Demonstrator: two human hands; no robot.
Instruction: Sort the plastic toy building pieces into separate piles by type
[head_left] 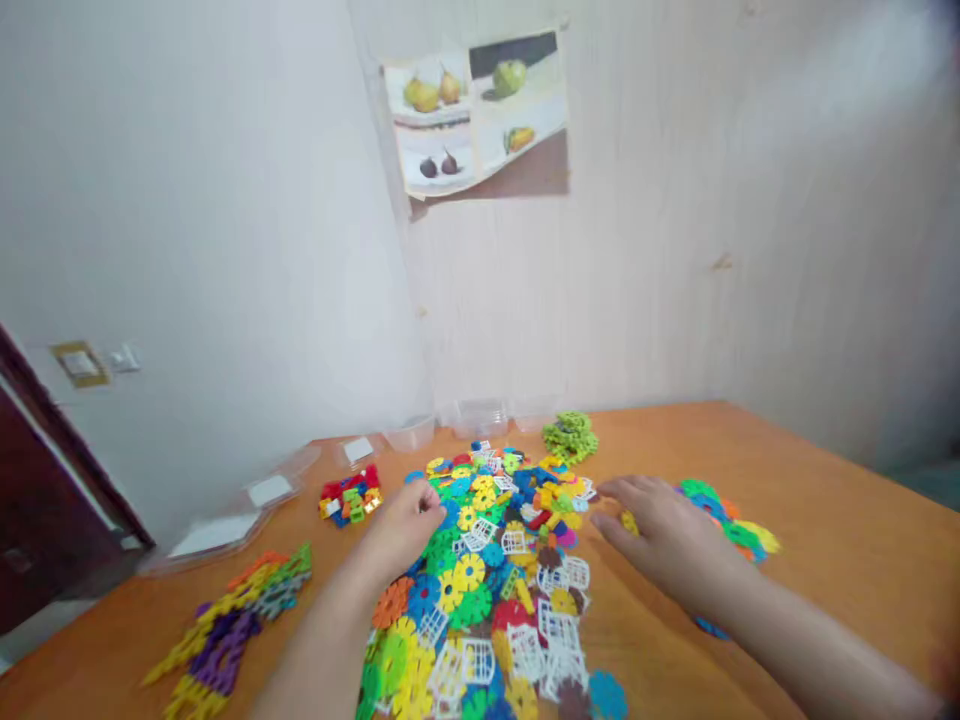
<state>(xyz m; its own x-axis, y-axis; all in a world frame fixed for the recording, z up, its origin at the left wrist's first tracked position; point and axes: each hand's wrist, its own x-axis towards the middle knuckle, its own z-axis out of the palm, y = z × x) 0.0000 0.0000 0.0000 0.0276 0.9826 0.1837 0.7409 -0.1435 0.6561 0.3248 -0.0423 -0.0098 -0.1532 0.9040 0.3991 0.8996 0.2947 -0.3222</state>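
Observation:
A long heap of mixed plastic toy pieces (469, 570) covers the middle of the table: flower-shaped discs, white lattice window pieces (480, 535) and small bricks. Over the heap's left side, my left hand (409, 525) has its fingers curled closed; what they hold, if anything, is hidden. My right hand (656, 525) hovers low by the heap's right edge, thumb and fingers apart. A small yellow piece (628, 521) shows between its thumb and fingers, apparently not gripped. Just beyond that wrist lies a group of flower discs (750, 540), partly covered by the hand.
On the left are interlocking purple, yellow and grey pieces (229, 640) and a small pile of bricks (351, 495). Green pieces (570, 437) are stacked at the back. Clear plastic tubs (480, 418) and lids (217, 535) line the wall side of the wooden table (840, 560).

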